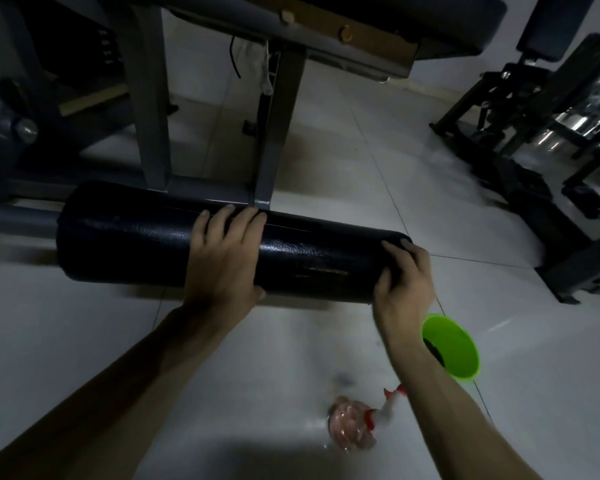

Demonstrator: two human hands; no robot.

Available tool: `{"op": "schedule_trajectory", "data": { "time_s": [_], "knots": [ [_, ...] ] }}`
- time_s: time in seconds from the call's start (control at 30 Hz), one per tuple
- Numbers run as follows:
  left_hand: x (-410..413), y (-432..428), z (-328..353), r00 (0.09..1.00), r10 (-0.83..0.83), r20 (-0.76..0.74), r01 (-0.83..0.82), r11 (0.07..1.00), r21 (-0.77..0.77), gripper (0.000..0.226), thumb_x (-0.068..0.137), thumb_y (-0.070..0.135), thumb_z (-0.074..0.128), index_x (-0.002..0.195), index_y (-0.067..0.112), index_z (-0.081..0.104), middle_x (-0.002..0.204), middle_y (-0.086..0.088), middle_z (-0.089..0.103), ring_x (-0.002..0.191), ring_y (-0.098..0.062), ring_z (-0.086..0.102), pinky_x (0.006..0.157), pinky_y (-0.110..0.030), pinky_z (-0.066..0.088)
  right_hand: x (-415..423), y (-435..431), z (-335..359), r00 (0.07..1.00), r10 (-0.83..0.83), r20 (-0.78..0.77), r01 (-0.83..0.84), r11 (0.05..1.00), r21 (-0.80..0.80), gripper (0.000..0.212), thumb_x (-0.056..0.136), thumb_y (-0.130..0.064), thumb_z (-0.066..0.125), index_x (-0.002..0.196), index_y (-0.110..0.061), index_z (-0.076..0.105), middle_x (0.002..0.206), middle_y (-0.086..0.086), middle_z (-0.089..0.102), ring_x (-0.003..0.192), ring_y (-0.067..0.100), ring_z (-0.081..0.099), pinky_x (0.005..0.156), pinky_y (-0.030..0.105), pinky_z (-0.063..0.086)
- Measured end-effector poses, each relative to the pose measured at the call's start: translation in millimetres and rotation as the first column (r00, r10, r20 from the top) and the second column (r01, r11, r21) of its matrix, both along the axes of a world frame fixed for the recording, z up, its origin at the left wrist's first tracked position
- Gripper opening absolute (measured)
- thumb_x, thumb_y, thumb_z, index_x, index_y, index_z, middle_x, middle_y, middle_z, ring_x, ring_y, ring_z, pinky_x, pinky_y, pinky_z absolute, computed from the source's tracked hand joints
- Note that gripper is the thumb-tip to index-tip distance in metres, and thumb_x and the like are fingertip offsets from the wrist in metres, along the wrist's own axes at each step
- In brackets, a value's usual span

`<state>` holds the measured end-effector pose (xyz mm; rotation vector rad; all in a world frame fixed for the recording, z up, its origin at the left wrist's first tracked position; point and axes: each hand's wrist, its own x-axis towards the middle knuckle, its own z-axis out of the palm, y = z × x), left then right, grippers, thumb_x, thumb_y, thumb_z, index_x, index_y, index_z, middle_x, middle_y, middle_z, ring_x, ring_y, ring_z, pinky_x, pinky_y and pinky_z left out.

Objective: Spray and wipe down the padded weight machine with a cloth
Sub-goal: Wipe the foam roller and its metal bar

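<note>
Left grip (222, 258) wraps over pad (125, 233) at its middle, right grip (404, 282) clutches its end. Blurred bottle (352, 424) and green bowl (454, 348) on floor (84, 323) near right arm.

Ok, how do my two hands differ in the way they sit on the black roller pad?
The left hand is at the middle of the roller pad; the right hand is at its right end. The left hand's fingers lie over the pad's top, while the right hand's fingers curl round the end edge. Both grip the pad.
</note>
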<state>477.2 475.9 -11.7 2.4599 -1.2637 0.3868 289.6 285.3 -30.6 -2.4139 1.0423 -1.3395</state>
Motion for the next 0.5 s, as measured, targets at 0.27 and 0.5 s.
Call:
{"op": "schedule_trajectory", "data": {
  "time_s": [0.27, 0.5],
  "knots": [
    [7.8, -0.7, 4.2, 1.0, -0.007, -0.017, 0.008, 1.0, 0.014, 0.124, 0.033, 0.045, 0.096, 0.144, 0.014, 0.051, 0.146, -0.005, 0.054, 0.136, -0.032, 0.045, 0.119, -0.053, 0.026, 14.2, 3.8, 15.3, 0.954, 0.244, -0.174, -0.261, 0.962, -0.086, 0.05, 0.078, 0.002, 0.056, 0.123, -0.012, 0.074, 0.129, 0.008, 0.064, 0.12, 0.02, 0.061, 0.104, 0.021, 0.047],
    [6.6, -3.9, 4.5, 0.999, -0.021, -0.04, 0.022, 1.0, 0.016, 0.124, 0.031, 0.045, 0.096, 0.143, 0.014, 0.052, 0.145, -0.005, 0.054, 0.136, -0.033, 0.045, 0.117, -0.054, 0.025, -0.9, -2.7, 3.0, 0.999, -0.045, 0.018, 0.044, 0.998, 0.055, 0.043, 0.084, -0.005, 0.056, 0.12, -0.015, 0.075, 0.124, 0.005, 0.064, 0.115, 0.021, 0.062, 0.101, 0.031, 0.049]
  ]
}}
